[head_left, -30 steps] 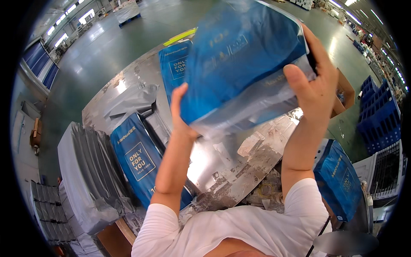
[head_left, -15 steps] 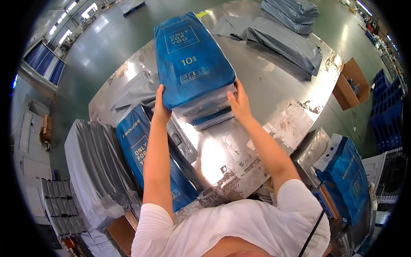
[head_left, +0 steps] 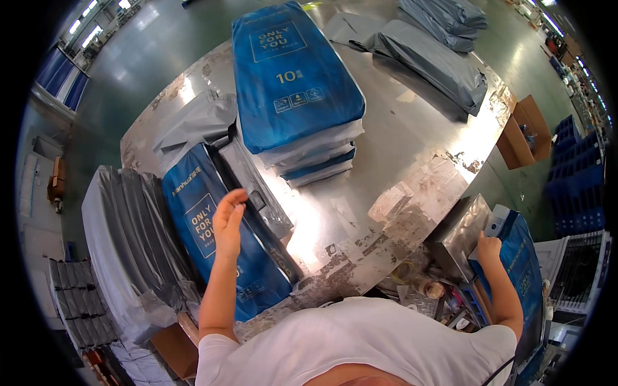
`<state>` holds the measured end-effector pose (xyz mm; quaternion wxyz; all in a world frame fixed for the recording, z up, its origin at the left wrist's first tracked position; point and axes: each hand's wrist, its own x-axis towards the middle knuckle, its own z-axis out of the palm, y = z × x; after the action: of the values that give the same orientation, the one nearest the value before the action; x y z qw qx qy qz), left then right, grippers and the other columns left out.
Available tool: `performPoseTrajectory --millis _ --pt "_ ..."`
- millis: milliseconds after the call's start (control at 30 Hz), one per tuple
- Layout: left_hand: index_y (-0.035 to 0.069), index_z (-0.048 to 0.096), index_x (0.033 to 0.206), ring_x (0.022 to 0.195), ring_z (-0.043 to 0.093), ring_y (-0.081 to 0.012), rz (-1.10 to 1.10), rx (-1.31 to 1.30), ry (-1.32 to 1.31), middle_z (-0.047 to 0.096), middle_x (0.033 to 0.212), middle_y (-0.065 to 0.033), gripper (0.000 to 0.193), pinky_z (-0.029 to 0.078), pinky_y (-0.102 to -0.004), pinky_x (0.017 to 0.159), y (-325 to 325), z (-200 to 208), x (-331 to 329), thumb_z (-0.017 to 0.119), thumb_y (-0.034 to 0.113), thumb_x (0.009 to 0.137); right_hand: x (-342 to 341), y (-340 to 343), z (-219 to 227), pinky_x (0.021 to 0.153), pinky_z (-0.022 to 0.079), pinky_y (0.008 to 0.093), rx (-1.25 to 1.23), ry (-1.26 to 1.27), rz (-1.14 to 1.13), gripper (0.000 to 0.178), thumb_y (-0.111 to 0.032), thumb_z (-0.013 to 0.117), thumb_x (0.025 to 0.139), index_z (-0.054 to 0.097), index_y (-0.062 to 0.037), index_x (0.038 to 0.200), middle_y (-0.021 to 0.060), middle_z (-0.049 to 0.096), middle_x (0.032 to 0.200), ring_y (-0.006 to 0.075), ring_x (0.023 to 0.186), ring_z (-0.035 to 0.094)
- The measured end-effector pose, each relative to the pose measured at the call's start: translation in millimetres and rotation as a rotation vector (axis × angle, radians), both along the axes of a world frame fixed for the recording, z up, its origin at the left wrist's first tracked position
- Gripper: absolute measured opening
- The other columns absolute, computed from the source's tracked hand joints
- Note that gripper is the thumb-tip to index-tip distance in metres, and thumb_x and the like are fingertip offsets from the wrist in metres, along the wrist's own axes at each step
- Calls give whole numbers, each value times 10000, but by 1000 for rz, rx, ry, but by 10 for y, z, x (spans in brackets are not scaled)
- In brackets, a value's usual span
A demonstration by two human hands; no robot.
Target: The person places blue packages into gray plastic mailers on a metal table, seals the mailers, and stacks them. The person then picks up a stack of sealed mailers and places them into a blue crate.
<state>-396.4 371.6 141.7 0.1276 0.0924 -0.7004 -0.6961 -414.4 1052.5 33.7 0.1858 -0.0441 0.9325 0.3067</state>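
Observation:
A pile of blue and white plastic packages point(head_left: 299, 103) stands on the metal table point(head_left: 386, 141), with neither hand touching it. My left hand point(head_left: 228, 215) hovers above flat blue plastic bags point(head_left: 209, 241) at the table's left edge. Its fingers are loosely bent and apart, and I see nothing in them. Far to the right, my right hand point(head_left: 490, 248) is at the top edge of an upright bundle of blue bags point(head_left: 523, 264). Those fingers are curled closed at the bag edge; their tips are partly hidden.
Grey plastic bags point(head_left: 132, 231) hang folded at the left. Filled grey parcels point(head_left: 428, 64) lie at the table's far right. Beyond the right edge are an open cardboard box point(head_left: 524, 135) and blue crates point(head_left: 573, 180). A metal box point(head_left: 460, 235) stands beside the right-hand bags.
Both hands have let go of the package pile. My left hand has drawn back toward me over the blue bags; my right hand has swung right to the upright bag bundle.

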Motion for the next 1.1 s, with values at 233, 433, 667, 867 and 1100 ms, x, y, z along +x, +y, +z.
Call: performPoseTrajectory --millis 233,433,667,867,1100 --pt "-17 540 1063 946 529 -132 -1 137 -248 585 992 -70 238 390 -247 847 250 -355 865 441 16 848 -12 -658 533 579 464 353 -44 -115 1 500 -114 566 683 455 -17 1160 118 624 709 269 663 623" --pt "-20 540 1058 938 534 -127 -13 287 -366 589 1006 -74 222 402 -246 833 550 -561 1262 449 24 860 -457 -607 691 694 452 458 -537 -38 -107 214 -60 490 726 533 -100 932 180 609 807 366 788 578" --pt "1 513 1127 999 513 -147 -504 245 -331 557 1085 -70 281 393 -256 846 1282 -660 462 491 53 851 -2543 -1727 1135 479 473 328 -1137 72 -210 207 -171 457 873 582 -16 933 126 599 652 186 474 587" --pt "23 496 1162 1087 455 -158 -468 97 -253 500 1172 -74 320 358 -276 888 1602 -885 -283 509 152 869 -3531 -1697 1674 814 426 258 -1719 595 154 329 -145 493 859 490 11 1148 117 598 1043 170 947 555" --pt "3 396 1267 1122 435 -198 -343 85 -426 440 1246 -111 550 356 -314 929 2023 -1767 -1251 376 426 917 -2647 -791 -46 1032 234 385 -1563 -175 -792 775 -622 415 812 253 -109 1370 87 281 1400 239 1273 285"
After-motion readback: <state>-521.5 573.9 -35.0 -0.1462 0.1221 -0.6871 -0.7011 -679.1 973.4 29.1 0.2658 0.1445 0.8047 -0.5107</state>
